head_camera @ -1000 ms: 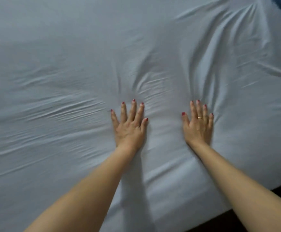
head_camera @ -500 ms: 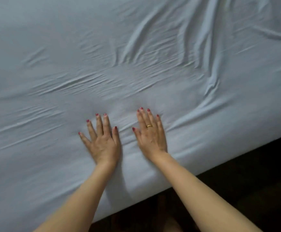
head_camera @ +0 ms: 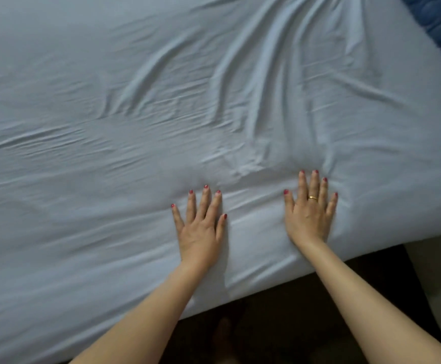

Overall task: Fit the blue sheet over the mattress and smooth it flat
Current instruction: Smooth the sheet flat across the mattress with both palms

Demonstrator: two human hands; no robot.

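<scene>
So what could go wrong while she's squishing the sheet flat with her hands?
Both the left hand and right hand press flat near the bed's edge, so pushing may just shove the big folds farther along the blue sheet. The ring might also snag the cloth.

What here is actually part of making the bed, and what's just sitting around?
Part of the job:
- pale blue cotton sheet, wrinkled beyond the fingertips
- left hand, flat on the sheet
- right hand, flat on the sheet, wearing a gold ring

Just lying about:
- dark blue quilted fabric at the far right corner
- dark floor beside the bed
</scene>
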